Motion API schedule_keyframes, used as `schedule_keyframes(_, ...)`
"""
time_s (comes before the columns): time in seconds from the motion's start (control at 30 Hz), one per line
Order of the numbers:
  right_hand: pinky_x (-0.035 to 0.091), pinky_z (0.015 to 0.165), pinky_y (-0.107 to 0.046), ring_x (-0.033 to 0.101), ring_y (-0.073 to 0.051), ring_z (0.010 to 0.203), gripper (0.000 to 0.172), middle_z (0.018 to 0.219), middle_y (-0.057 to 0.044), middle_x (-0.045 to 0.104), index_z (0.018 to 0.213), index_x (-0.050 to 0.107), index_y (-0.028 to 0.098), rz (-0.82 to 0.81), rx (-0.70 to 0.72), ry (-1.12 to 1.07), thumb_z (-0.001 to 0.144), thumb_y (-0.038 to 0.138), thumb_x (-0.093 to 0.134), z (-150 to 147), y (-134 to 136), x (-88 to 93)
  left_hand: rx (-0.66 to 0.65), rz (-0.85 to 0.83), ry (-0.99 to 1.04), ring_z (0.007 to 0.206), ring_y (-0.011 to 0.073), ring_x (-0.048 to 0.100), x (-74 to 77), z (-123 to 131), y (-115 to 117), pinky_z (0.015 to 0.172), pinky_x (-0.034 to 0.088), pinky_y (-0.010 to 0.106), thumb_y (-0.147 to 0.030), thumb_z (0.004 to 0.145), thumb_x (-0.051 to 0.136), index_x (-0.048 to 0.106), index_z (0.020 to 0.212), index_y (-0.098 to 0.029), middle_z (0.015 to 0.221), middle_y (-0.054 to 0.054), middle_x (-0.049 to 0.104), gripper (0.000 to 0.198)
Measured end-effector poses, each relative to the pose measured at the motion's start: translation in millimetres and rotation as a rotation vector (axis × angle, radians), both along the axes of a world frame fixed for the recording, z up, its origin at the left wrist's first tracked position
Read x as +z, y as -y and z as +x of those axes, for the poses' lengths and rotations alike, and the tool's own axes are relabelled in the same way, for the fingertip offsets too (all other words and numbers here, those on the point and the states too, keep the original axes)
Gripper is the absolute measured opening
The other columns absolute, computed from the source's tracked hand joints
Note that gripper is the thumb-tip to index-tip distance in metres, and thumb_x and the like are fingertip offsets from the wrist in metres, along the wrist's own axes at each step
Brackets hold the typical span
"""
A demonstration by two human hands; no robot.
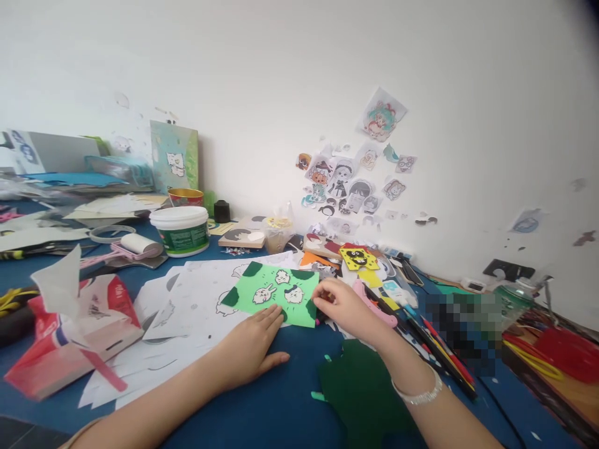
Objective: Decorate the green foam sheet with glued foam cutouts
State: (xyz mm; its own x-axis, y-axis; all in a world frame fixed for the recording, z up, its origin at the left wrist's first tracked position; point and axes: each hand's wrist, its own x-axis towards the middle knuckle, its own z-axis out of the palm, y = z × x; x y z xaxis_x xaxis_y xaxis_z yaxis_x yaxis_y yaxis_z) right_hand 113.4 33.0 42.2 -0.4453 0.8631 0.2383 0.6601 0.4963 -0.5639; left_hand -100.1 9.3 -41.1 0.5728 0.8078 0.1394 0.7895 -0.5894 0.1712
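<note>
A light green card (275, 294) with small cartoon animal cut-outs and dark green patches lies on white sheets on the blue table (262, 415). My left hand (253, 346) rests flat beside its near edge, fingers stretched out and together, fingertips touching the card. My right hand (344, 307) is curled at the card's right edge, fingers pinched on something I cannot make out. A silver bracelet (418, 393) circles that wrist. A dark green foam sheet (362, 393) lies under my right forearm.
A red-and-white tissue box (70, 333) stands at the left. A white tub (181, 229), a lint roller (133, 245) and stacked papers sit further back. Pens and pencils (435, 346) lie at the right, beside a yellow foam cut-out (358, 258). Stickers (349, 184) cover the wall.
</note>
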Motion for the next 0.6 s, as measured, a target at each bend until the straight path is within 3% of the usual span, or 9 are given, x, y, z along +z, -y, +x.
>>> schedule_keyframes(0.13, 0.043, 0.073, -0.03, 0.053, -0.018, 0.087, 0.011, 0.085, -0.002, 0.057, 0.073, 0.055, 0.021, -0.013, -0.018, -0.032, 0.079, 0.018, 0.047, 19, 27, -19.7, -0.007, -0.051, 0.012, 0.133, 0.0307, 0.026, 3.9, -1, 4, 0.106, 0.029, 0.045, -0.062, 0.083, 0.033, 0.036, 0.137, -0.013, 0.145, 0.015, 0.028, 0.073)
schedule_keyframes(0.23, 0.045, 0.079, -0.034, 0.054, -0.02, 0.089, 0.011, 0.088, -0.004, 0.058, 0.076, 0.053, 0.022, 0.009, -0.073, -0.055, 0.08, 0.017, 0.045, 34, 43, -40.5, 0.003, -0.043, 0.032, 0.131, 0.0297, 0.032, 4.3, -4, 2, 0.104, 0.033, 0.044, -0.061, 0.084, 0.034, 0.038, 0.136, -0.015, 0.143, 0.014, 0.033, 0.069)
schedule_keyframes(0.4, 0.046, 0.087, -0.039, 0.054, -0.024, 0.102, 0.014, 0.104, -0.007, 0.061, 0.086, 0.056, 0.025, 0.028, -0.136, -0.014, 0.085, 0.024, 0.042, 59, 68, -74.1, 0.044, 0.14, 0.085, 0.131, 0.0264, 0.032, 2.1, -22, -9, 0.106, 0.032, 0.042, -0.051, 0.088, 0.036, 0.038, 0.136, -0.022, 0.145, 0.008, 0.031, 0.056)
schedule_keyframes(0.6, 0.04, 0.099, -0.045, 0.04, -0.029, 0.125, 0.033, 0.132, -0.004, 0.051, 0.113, 0.059, 0.031, -0.083, -0.125, 0.115, 0.089, 0.043, 0.04, 69, 84, -86.4, -0.084, 0.171, 0.098, 0.125, 0.0205, 0.042, -3.1, -24, -33, 0.105, 0.033, 0.038, -0.032, 0.092, 0.033, 0.049, 0.128, -0.027, 0.136, 0.001, 0.046, 0.04)
